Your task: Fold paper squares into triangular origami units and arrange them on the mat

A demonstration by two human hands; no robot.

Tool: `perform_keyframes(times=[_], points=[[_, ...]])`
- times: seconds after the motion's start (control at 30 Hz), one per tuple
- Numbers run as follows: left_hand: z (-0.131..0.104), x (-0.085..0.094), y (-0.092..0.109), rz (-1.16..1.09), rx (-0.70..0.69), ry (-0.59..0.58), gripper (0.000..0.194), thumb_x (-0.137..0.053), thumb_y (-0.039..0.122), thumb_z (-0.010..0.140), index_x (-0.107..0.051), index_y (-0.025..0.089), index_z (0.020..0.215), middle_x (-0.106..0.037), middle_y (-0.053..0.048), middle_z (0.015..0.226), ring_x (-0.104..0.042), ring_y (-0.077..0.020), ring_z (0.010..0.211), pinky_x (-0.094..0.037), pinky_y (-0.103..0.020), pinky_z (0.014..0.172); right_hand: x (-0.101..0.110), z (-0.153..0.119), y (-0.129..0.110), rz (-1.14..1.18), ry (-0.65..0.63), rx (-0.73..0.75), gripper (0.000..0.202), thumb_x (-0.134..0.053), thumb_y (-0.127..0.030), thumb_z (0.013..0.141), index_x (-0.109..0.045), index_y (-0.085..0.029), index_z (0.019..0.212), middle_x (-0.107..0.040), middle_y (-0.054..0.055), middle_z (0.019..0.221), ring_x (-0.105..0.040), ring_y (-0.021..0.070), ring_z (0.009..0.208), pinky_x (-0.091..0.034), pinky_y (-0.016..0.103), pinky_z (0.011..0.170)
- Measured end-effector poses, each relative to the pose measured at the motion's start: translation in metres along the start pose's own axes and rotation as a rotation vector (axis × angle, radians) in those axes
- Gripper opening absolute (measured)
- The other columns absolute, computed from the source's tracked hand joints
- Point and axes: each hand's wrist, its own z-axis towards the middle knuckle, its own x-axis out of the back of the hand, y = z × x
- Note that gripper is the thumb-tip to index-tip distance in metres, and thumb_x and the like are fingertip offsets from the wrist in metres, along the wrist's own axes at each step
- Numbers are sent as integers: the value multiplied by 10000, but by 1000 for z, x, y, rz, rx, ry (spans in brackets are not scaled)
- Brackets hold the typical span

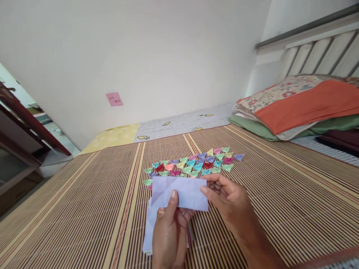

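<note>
A pale lilac sheet of paper [165,190], folded into a long rectangle with crease lines across it, is held up in front of me. My left hand [171,228] grips its lower middle, thumb on the near face and fingers behind. At the right end, my right hand [227,194] pinches the edge between thumb and fingertips. Beneath my left hand lies a stack of paper sheets [148,228], partly hidden by the hand and the held sheet. Just beyond are rows of small folded paper boats [196,164] in many colours; the nearest row is partly covered by the sheet.
Everything lies on a striped bamboo mat [92,209] on a bed. Pillows with an orange and floral cover [305,101] are piled at the right by the headboard [322,52]. A pink note [114,99] is on the white wall, and a doorway opens at the far left.
</note>
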Motion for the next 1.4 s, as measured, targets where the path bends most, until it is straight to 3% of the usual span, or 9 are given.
perform_keyframes(times=[0.13, 0.23, 0.5, 0.67, 0.8, 0.9, 1.03, 1.2, 1.4], points=[[1, 6, 3, 49, 59, 19, 395, -987, 293, 620, -786, 146, 926, -822, -85, 918, -767, -215, 747, -652, -307, 665, 3, 1, 3, -31, 24, 28, 197, -785, -344, 845, -725, -197, 962, -692, 6, 759, -641, 159, 683, -542, 248, 598], [1, 9, 2, 109, -2, 8, 355, -986, 337, 618, -784, 105, 796, -779, -61, 765, -691, -147, 621, -626, -255, 604, 3, 0, 1, -30, 15, 25, 188, -780, -338, 851, -719, -198, 960, -687, 0, 747, -635, 153, 671, -539, 242, 591], [0, 5, -5, 89, -52, -14, 311, -986, 290, 612, -766, 108, 735, -761, -63, 777, -688, -153, 666, -589, -232, 580, -4, -2, 0, -6, 40, 57, 179, -778, -330, 841, -725, -198, 949, -712, 18, 791, -673, 169, 722, -562, 254, 624], [5, 8, 1, 17, -29, 66, 359, -1006, 242, 540, -700, 135, 694, -726, -18, 707, -669, -140, 610, -569, -228, 531, 6, 0, 1, -113, -35, 80, 185, -704, -316, 907, -741, -200, 1046, -736, 38, 863, -695, 185, 772, -592, 293, 702], [9, 11, 9, 41, -27, 53, 360, -994, 214, 535, -695, 130, 717, -701, 1, 655, -625, -113, 526, -499, -199, 460, 21, 1, -6, -283, -139, 220, 349, -606, -200, 944, -717, -267, 1268, -746, 74, 1155, -706, 236, 1068, -574, 389, 944], [9, 11, 12, 76, -11, 18, 344, -985, 215, 540, -715, 118, 729, -684, 11, 633, -578, -86, 488, -456, -183, 443, 25, 0, -14, -360, -305, 324, 371, -605, -173, 952, -735, -314, 1269, -665, 71, 1363, -595, 277, 1313, -503, 451, 1087], [7, 12, 12, 134, 23, -57, 317, -975, 263, 583, -701, 117, 648, -621, 25, 557, -507, -62, 444, -412, -176, 432, 20, -3, -22, -404, -465, 332, 374, -624, -117, 934, -780, -343, 1188, -616, 46, 1422, -588, 265, 1333, -472, 456, 1133], [7, 14, 10, 117, 51, -40, 304, -969, 249, 599, -752, 114, 764, -705, -16, 663, -604, -93, 511, -402, -161, 421, 18, -6, -23, -471, -492, 343, 506, -614, -28, 881, -746, -360, 1241, -590, 37, 1459, -565, 258, 1371, -444, 471, 1170], [8, 15, 8, 85, 46, -42, 266, -945, 206, 609, -688, 139, 634, -551, 55, 499, -480, -63, 388, -388, -171, 385, 14, -7, -18, -501, -474, 365, 475, -614, -43, 912, -736, -352, 1252, -557, 51, 1496, -543, 275, 1394, -462, 478, 1152]])
